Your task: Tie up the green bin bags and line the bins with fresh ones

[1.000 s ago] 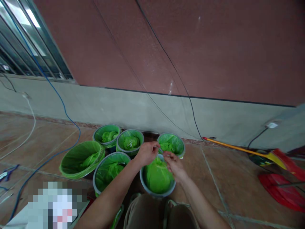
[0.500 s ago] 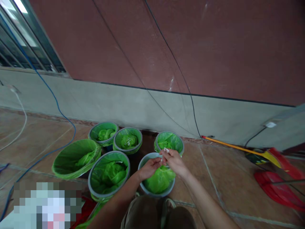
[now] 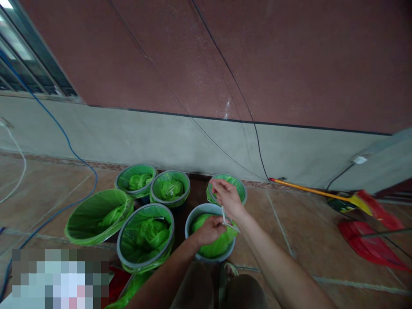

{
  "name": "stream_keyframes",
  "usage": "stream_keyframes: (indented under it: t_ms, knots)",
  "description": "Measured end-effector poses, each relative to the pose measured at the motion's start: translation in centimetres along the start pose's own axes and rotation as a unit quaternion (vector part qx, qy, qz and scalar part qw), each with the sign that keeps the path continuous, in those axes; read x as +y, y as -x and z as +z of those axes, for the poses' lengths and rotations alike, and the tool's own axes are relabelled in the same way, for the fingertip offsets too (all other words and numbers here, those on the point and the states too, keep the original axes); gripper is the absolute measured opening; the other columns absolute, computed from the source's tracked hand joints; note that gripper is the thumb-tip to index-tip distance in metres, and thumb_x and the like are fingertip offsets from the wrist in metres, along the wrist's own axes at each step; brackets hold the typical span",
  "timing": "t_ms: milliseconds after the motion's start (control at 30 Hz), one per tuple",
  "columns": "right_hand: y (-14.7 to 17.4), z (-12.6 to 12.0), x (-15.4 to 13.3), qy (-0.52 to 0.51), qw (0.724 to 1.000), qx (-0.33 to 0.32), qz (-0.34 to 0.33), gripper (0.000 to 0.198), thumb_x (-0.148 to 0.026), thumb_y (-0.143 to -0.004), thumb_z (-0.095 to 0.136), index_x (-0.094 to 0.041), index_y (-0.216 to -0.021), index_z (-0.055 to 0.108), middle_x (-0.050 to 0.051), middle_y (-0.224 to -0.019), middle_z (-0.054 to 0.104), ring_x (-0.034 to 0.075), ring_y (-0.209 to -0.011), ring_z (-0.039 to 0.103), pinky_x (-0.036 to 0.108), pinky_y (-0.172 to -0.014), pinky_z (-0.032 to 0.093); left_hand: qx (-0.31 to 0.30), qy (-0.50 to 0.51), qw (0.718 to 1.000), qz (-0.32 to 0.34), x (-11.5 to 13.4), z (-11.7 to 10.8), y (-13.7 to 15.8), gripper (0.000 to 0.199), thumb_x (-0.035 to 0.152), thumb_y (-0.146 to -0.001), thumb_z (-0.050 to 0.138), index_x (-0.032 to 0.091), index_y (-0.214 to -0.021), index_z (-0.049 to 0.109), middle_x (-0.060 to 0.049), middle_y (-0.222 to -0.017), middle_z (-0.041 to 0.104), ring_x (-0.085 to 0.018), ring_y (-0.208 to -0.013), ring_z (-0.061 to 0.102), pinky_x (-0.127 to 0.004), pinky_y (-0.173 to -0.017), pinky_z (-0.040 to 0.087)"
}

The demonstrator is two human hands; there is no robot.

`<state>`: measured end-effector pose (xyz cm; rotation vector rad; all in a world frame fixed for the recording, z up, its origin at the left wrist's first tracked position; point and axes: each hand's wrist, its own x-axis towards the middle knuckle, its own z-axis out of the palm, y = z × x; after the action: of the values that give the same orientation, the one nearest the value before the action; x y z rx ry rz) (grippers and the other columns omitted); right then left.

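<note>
Over a grey bin (image 3: pixel 189 214) near my knees, both my hands are raised close together. My left hand (image 3: pixel 210 231) is closed, pinching a white string (image 3: pixel 223 213) where it meets a second loose end that sticks out to the right. My right hand (image 3: pixel 228 198) is higher, its fingers pinched together, and the string runs up to it. Inside the bin a bunched green mesh bag (image 3: pixel 214 246) sits below my hands, partly covered by them. Another bin (image 3: pixel 243 189), lined with green mesh, stands just behind my right hand.
Several bins with green liners stand to the left, including a wide-mouthed one (image 3: pixel 72 214) and a grey-rimmed one (image 3: pixel 119 244). A blue cable (image 3: pixel 69 143) crosses the floor at left. At right lie a broom (image 3: pixel 309 189) and a red dustpan (image 3: pixel 360 240). The wall (image 3: pixel 161 133) runs behind.
My right hand has risen away from my left, and a length of white string now shows between them. My left hand has dropped slightly. The view has shifted a little to the right.
</note>
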<state>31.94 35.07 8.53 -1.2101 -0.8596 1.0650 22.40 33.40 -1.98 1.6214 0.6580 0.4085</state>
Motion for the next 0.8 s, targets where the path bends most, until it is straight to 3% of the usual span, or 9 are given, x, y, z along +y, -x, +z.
stream_keyframes:
  t_ms: [100,167,267,400,467,533,600,700,800]
  knots:
    - [-0.5,-2.0,1.0,-0.019,0.999,0.02,0.033,0.046,-0.057,-0.076,0.063,-0.023,-0.106,0.062,0.002,-0.092,0.067,0.01,-0.066,0.058,0.021,-0.057,0.045,0.017,-0.005,1.0,0.023,0.0,-0.6,0.5,0.034,0.039,-0.087,0.046,0.015,-0.071,0.063,-0.001,-0.062,0.054,-0.013,-0.061,0.047,-0.027,-0.065,0.041]
    - [0.4,-3.7,2.6,0.046,0.997,0.03,0.048,0.044,-0.06,-0.08,0.058,-0.022,-0.103,0.064,0.006,-0.101,0.068,0.016,-0.084,0.063,0.027,-0.068,0.05,0.048,-0.013,0.999,0.017,-0.1,-1.2,0.5,0.039,0.041,-0.089,0.043,0.015,-0.064,0.06,-0.001,-0.059,0.052,-0.012,-0.06,0.046,-0.027,-0.065,0.04]
    - [3.4,-5.4,5.8,0.208,0.977,-0.02,0.036,0.039,-0.057,-0.084,0.051,-0.021,-0.091,0.067,0.006,-0.088,0.07,0.021,-0.081,0.065,0.032,-0.068,0.051,0.074,0.008,0.997,0.003,-0.1,-1.9,0.2,0.04,0.041,-0.088,0.044,0.015,-0.062,0.059,-0.001,-0.06,0.053,-0.011,-0.057,0.043,-0.026,-0.061,0.039]
    - [7.9,-6.0,8.3,0.362,0.932,-0.017,-0.01,0.033,-0.039,-0.088,0.049,-0.023,-0.112,0.064,0.007,-0.093,0.072,0.022,-0.084,0.067,0.033,-0.074,0.049,0.081,0.005,0.997,-0.014,0.3,-2.4,0.0,0.034,0.038,-0.084,0.05,0.012,-0.065,0.064,0.001,-0.055,0.049,-0.01,-0.053,0.04,-0.024,-0.055,0.035]
    - [9.2,-6.2,8.1,0.396,0.918,-0.015,-0.007,0.037,-0.036,-0.089,0.046,-0.023,-0.121,0.061,0.005,-0.084,0.071,0.021,-0.075,0.066,0.032,-0.07,0.048,0.074,-0.051,0.996,-0.014,0.5,-2.6,0.2,0.031,0.033,-0.083,0.052,0.012,-0.065,0.066,0.001,-0.054,0.049,-0.011,-0.053,0.041,-0.025,-0.054,0.034]
    - [9.5,-6.6,7.4,0.404,0.915,-0.016,-0.001,0.036,-0.039,-0.089,0.046,-0.023,-0.117,0.064,0.005,-0.078,0.071,0.021,-0.068,0.065,0.032,-0.067,0.048,0.062,-0.135,0.989,0.01,0.9,-2.8,0.6,0.026,0.025,-0.082,0.051,0.012,-0.068,0.068,-0.001,-0.056,0.053,-0.013,-0.056,0.046,-0.025,-0.055,0.035]
    - [9.0,-7.0,6.7,0.381,0.924,0.005,-0.021,0.035,-0.044,-0.089,0.048,-0.024,-0.109,0.068,0.007,-0.088,0.072,0.023,-0.078,0.067,0.034,-0.075,0.049,0.05,-0.227,0.971,0.051,1.5,-2.9,1.0,0.022,0.017,-0.081,0.049,0.014,-0.077,0.07,-0.002,-0.061,0.057,-0.015,-0.06,0.051,-0.026,-0.059,0.037]
    - [7.0,-7.1,6.5,0.271,0.961,0.005,-0.057,0.037,-0.047,-0.087,0.048,-0.023,-0.105,0.069,0.008,-0.107,0.071,0.024,-0.1,0.065,0.038,-0.092,0.047,0.019,-0.353,0.931,0.097,2.8,-3.2,1.5,0.026,0.013,-0.08,0.048,0.018,-0.098,0.067,-0.003,-0.072,0.064,-0.019,-0.069,0.059,-0.028,-0.067,0.042]
    - [4.7,-6.4,7.6,0.159,0.986,-0.04,-0.029,0.037,-0.051,-0.079,0.053,-0.022,-0.093,0.072,0.006,-0.096,0.074,0.023,-0.092,0.066,0.038,-0.088,0.05,-0.005,-0.426,0.898,0.113,3.8,-3.4,1.7,0.03,0.013,-0.082,0.048,0.019,-0.108,0.063,-0.006,-0.085,0.068,-0.021,-0.08,0.064,-0.029,-0.075,0.045]
